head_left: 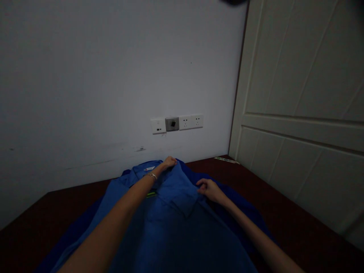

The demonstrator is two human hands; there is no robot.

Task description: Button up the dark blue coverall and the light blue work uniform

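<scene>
A blue shirt (159, 220) lies spread out in front of me, with its collar (139, 170) toward the wall and a white label (149, 168) inside the neck. Darker blue cloth (236, 201) shows beneath it and past its right edge. My left hand (170, 162), with a bracelet (152, 175) at the wrist, is closed on the shirt near the shoulder, by the far edge. Lower and to the right, my right hand (209, 189) pinches the shirt's edge between thumb and fingers. The fabric between both hands is lifted into a flap. A yellow-green strip (151, 194) shows near my left forearm.
The shirt rests on a dark red surface (256, 174) that meets a white wall (113, 76). Sockets and switch plates (191, 121) are set in the wall. A pale panelled door (298, 94) borders the right side. A patterned strip (226, 160) lies in the far right corner.
</scene>
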